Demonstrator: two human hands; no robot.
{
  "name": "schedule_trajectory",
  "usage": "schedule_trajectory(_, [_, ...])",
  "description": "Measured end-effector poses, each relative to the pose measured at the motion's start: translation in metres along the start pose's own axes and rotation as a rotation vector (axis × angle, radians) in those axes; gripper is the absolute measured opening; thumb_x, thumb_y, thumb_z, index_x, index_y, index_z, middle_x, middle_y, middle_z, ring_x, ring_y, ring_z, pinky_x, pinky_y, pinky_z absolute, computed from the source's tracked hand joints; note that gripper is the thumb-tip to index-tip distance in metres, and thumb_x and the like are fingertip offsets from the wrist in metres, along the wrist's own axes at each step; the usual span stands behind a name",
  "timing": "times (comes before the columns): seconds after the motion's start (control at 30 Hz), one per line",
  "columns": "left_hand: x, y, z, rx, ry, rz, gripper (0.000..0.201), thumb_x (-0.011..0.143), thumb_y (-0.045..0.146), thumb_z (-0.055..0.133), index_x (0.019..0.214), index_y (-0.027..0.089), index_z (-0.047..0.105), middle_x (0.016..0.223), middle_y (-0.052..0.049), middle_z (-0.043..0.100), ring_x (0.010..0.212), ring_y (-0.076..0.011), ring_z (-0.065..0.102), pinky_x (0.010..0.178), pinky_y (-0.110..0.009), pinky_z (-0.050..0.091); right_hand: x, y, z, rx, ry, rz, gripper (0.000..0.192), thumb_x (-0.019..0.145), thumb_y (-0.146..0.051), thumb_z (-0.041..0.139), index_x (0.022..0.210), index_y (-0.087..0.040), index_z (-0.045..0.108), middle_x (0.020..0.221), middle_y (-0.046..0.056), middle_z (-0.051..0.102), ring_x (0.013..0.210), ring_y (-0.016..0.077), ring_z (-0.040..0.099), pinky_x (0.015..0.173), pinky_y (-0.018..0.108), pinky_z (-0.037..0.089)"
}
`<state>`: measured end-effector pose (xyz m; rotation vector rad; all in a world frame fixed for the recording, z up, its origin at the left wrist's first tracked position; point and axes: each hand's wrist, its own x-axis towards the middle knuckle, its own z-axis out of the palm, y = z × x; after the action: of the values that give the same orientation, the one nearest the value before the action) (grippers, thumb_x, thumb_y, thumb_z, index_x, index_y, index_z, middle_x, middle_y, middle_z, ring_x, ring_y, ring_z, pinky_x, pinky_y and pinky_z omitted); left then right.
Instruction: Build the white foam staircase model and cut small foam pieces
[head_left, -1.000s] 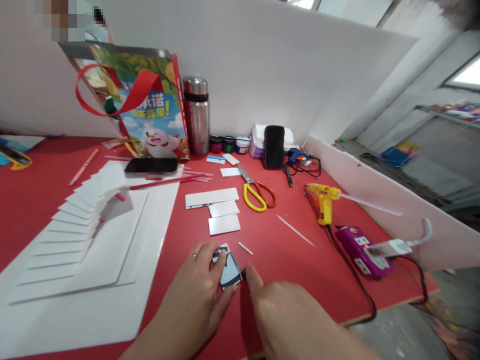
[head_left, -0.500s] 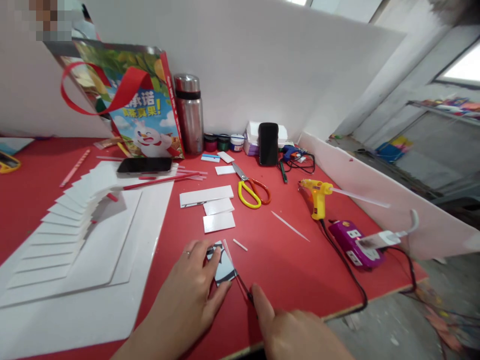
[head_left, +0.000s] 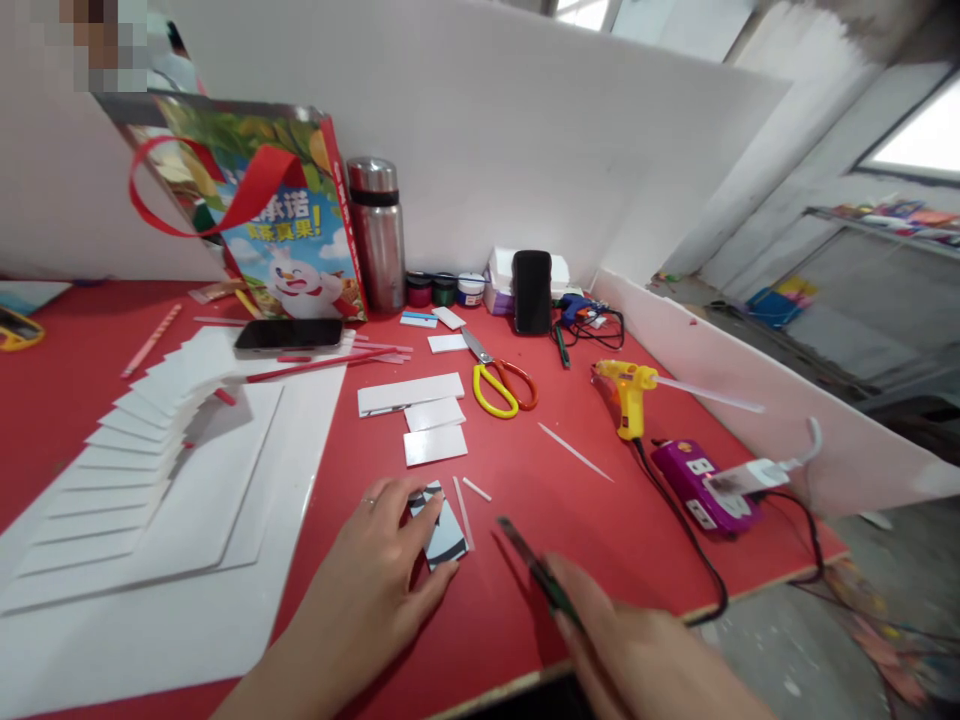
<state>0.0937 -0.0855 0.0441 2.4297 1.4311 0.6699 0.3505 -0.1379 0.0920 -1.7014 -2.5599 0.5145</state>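
Observation:
My left hand (head_left: 386, 570) presses a small white board piece (head_left: 444, 535) with dark printed patches onto the red table, thumb at its near edge and fingers on its left side. In my right hand (head_left: 622, 625) is a utility knife (head_left: 536, 565) with a dark green handle, its blade raised and pointing up-left, apart from the piece. A thin cut strip (head_left: 463, 515) lies just right of the board piece, with a short white stick (head_left: 477, 489) beyond it.
White board pieces (head_left: 435, 445) and scissors (head_left: 499, 385) lie ahead. On the right are a yellow glue gun (head_left: 630, 385) and a purple power strip (head_left: 697, 480) with cables. A stepped white board model (head_left: 135, 450) stands left; a steel flask (head_left: 384, 240) and bag (head_left: 292, 240) are behind.
The knife has lifted off the board piece's right edge and moved right with my right hand. A narrow strip now lies separate beside the piece. My left hand stays on the piece.

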Motion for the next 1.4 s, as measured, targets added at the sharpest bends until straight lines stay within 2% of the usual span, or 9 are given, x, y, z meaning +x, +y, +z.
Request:
schedule_trajectory(0.07, [-0.001, -0.002, -0.002, -0.057, 0.024, -0.027, 0.053, 0.09, 0.035, 0.065, 0.139, 0.019, 0.055, 0.132, -0.016, 0.058, 0.121, -0.0337, 0.056, 0.1, -0.053, 0.052, 0.011, 0.006, -0.008, 0.052, 0.106, 0.061, 0.04, 0.098, -0.018, 0.035, 0.131, -0.016, 0.057, 0.099, 0.014, 0.077, 0.076, 0.0249, 0.075, 0.065, 0.031, 0.052])
schedule_trajectory(0.2, [-0.003, -0.001, -0.008, -0.224, 0.083, -0.105, 0.078, 0.085, 0.038, 0.071, 0.153, 0.031, 0.035, 0.141, -0.01, 0.055, 0.127, -0.029, 0.056, 0.104, -0.046, 0.052, 0.042, 0.018, -0.003, 0.036, 0.085, 0.167, 0.042, 0.103, -0.025, 0.03, 0.127, -0.014, 0.063, 0.102, 0.016, 0.075, 0.084, 0.0281, 0.075, 0.073, 0.036, 0.055])
schedule_trajectory(0.47, [-0.01, 0.001, -0.008, -0.334, 0.351, -0.018, 0.08, 0.081, 0.028, 0.074, 0.152, 0.028, 0.039, 0.14, -0.011, 0.055, 0.127, -0.0275, 0.057, 0.104, -0.039, 0.053, 0.062, 0.025, 0.007, -0.222, 0.264, 0.172, 0.036, 0.1, -0.025, 0.047, 0.122, -0.01, 0.07, 0.092, 0.017, 0.069, 0.084, 0.0321, 0.07, 0.075, 0.042, 0.054])
schedule_trajectory(0.6, [-0.007, 0.004, -0.007, -0.225, 0.422, 0.083, 0.081, 0.079, 0.02, 0.075, 0.152, 0.02, 0.04, 0.136, -0.013, 0.056, 0.125, -0.0281, 0.056, 0.104, -0.039, 0.051, 0.056, 0.002, -0.008, 0.193, 0.415, 0.033, 0.031, 0.101, -0.031, 0.049, 0.119, -0.016, 0.069, 0.108, 0.014, 0.07, 0.099, 0.0266, 0.067, 0.087, 0.038, 0.052])
schedule_trajectory(0.73, [-0.004, 0.008, -0.01, -0.156, 0.477, 0.186, 0.082, 0.08, 0.014, 0.074, 0.153, 0.016, 0.038, 0.133, -0.016, 0.056, 0.123, -0.0304, 0.055, 0.103, -0.042, 0.05, 0.057, -0.032, -0.012, 0.688, 0.203, -0.01, 0.027, 0.09, -0.038, 0.068, 0.111, -0.021, 0.069, 0.091, 0.002, 0.071, 0.079, 0.0162, 0.064, 0.071, 0.025, 0.049])
schedule_trajectory(0.93, [-0.011, 0.008, -0.007, -0.139, 0.392, 0.111, 0.089, 0.083, 0.017, 0.074, 0.158, 0.028, 0.028, 0.135, -0.014, 0.05, 0.127, -0.0323, 0.05, 0.104, -0.047, 0.049, 0.073, -0.049, 0.004, 0.98, 0.21, 0.069, 0.016, 0.09, -0.028, 0.061, 0.078, -0.018, 0.064, 0.068, -0.003, 0.055, 0.063, 0.0115, 0.048, 0.058, 0.024, 0.036])
schedule_trajectory(1.07, [-0.009, 0.004, -0.007, -0.553, 0.359, -0.111, 0.088, 0.083, 0.035, 0.078, 0.157, 0.035, 0.03, 0.14, -0.012, 0.051, 0.128, -0.0326, 0.052, 0.105, -0.049, 0.049, 0.08, -0.037, 0.005, 1.381, 0.124, 0.096, 0.02, 0.085, -0.033, 0.072, 0.077, -0.018, 0.063, 0.064, -0.006, 0.048, 0.059, 0.0088, 0.041, 0.055, 0.022, 0.031])
schedule_trajectory(1.2, [0.011, -0.002, -0.022, -1.291, 0.087, -0.304, 0.061, 0.09, 0.043, 0.069, 0.146, 0.028, 0.051, 0.143, -0.014, 0.057, 0.122, -0.0313, 0.061, 0.103, -0.047, 0.051, 0.085, -0.027, 0.007, 1.909, -0.176, 0.16, 0.029, 0.078, -0.036, 0.082, 0.082, -0.017, 0.061, 0.063, -0.007, 0.044, 0.05, 0.004, 0.031, 0.048, 0.02, 0.019])
schedule_trajectory(1.4, [0.041, -0.003, -0.035, -1.704, -0.079, -0.344, 0.055, 0.085, 0.029, 0.077, 0.138, 0.027, 0.06, 0.129, -0.013, 0.07, 0.112, -0.0266, 0.069, 0.104, -0.044, 0.049, 0.093, -0.029, 0.01, 2.005, -0.25, 0.1, 0.026, 0.081, -0.03, 0.083, 0.087, -0.013, 0.065, 0.061, -0.007, 0.044, 0.049, 0.0021, 0.029, 0.047, 0.018, 0.016])
